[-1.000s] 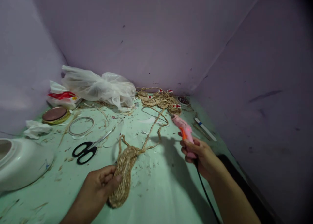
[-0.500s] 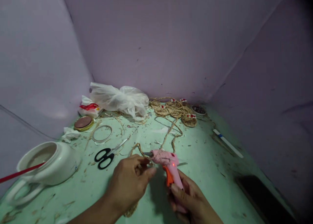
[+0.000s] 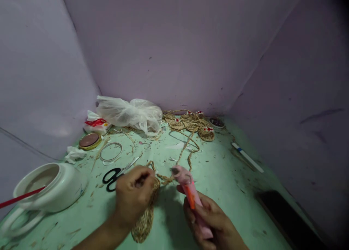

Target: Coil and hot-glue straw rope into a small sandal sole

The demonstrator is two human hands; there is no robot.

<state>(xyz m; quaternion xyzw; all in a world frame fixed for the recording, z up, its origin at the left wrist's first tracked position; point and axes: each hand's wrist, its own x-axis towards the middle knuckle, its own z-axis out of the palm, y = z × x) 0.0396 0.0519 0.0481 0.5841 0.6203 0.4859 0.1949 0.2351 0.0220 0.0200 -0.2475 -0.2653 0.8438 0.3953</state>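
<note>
My right hand [image 3: 212, 217] is wrapped around the handle of a pink hot glue gun [image 3: 188, 181] with an orange trigger. Its nozzle end, slightly blurred, points away and to the left. My left hand [image 3: 135, 195] is closed, thumb against curled fingers; whatever lies between them is hidden. Just beside and below it is a flat oval of coiled braided jute rope [image 3: 144, 222], partly covered by the hand. From its upper end a braided cord [image 3: 165, 179] runs toward the glue gun. Black-handled scissors [image 3: 111, 179] lie left, partly behind my left hand.
A white pitcher [image 3: 51, 191] with a red stick stands at left. Farther back are a tape ring [image 3: 110, 151], a round tin [image 3: 89, 141], a plastic bag [image 3: 131, 113] and jute coils with red-white beads [image 3: 191, 122]. A white strip [image 3: 247, 157] and dark phone-like slab [image 3: 289, 219] lie right.
My left hand has moved left and up, off the nozzle, uncovering more of the jute coil. The glue gun has turned in my right hand. The whole view has shifted slightly.
</note>
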